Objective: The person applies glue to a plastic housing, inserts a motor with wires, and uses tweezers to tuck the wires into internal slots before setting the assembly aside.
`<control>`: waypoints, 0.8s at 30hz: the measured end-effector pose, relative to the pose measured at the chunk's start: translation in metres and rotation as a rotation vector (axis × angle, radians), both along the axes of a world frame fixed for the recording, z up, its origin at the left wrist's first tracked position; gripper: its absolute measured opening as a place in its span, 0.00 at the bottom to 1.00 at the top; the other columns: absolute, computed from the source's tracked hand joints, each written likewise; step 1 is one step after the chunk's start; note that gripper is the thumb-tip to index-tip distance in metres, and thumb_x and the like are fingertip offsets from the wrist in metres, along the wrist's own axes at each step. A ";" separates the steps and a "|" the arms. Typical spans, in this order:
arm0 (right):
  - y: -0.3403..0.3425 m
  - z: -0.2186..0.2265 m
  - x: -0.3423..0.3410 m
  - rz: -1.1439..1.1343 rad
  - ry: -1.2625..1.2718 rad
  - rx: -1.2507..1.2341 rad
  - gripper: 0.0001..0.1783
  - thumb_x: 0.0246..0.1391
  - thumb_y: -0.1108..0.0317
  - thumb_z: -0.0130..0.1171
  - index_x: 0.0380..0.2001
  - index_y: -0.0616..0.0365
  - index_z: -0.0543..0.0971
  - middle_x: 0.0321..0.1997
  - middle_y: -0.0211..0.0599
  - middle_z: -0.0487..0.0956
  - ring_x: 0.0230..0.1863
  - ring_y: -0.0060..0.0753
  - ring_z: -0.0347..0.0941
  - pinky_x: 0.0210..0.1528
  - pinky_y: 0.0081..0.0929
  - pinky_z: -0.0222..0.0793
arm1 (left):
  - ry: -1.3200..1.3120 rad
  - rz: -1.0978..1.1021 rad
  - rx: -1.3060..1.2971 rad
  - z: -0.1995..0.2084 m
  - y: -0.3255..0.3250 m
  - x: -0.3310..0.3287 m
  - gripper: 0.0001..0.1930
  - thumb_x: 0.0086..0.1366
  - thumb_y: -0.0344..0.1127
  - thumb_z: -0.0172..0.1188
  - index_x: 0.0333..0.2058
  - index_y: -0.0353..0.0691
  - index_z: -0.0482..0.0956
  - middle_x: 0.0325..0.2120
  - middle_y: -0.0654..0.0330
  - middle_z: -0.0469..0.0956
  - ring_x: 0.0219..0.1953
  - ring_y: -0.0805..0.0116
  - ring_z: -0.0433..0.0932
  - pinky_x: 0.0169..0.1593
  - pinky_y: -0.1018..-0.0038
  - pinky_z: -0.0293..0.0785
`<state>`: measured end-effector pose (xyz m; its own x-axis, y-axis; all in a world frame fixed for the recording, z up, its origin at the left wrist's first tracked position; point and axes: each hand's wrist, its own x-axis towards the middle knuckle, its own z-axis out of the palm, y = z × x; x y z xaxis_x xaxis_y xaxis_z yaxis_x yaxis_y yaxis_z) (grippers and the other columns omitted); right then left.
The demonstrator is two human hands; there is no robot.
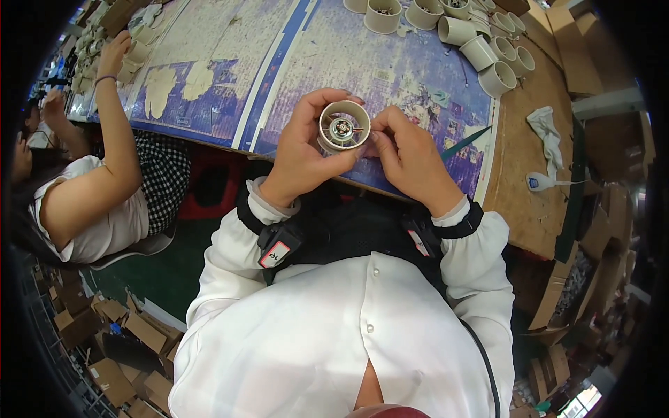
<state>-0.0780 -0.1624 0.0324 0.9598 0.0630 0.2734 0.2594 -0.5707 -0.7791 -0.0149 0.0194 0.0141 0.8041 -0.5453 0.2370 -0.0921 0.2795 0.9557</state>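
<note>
My left hand (301, 159) is wrapped round a short cream-coloured cylinder (341, 109), open end up, thumb on its near side and fingers on the far side. Inside sits a small round silver motor (342, 129) with a dark centre and thin wires beside it. At the cylinder's right side is my right hand (412, 157), its thumb and forefinger pinched together close to the rim. Whatever lies between those fingertips is too small to make out. Both hands are just above the table's near edge.
Several similar cream cylinders (478, 53) stand and lie at the back right of the worn blue-and-white table (334, 63). A green pointed tool (465, 141), a white cloth (546, 139) and a small white bottle (539, 182) are on the right. Another person (104, 188) works at left.
</note>
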 end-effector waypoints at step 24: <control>-0.011 0.005 0.001 -0.020 -0.163 -0.106 0.11 0.54 0.78 0.58 0.42 0.62 0.82 0.31 0.48 0.80 0.31 0.50 0.77 0.35 0.37 0.72 | -0.014 -0.021 0.088 -0.010 -0.010 0.016 0.35 0.58 0.28 0.64 0.65 0.38 0.61 0.58 0.56 0.71 0.60 0.68 0.70 0.63 0.70 0.66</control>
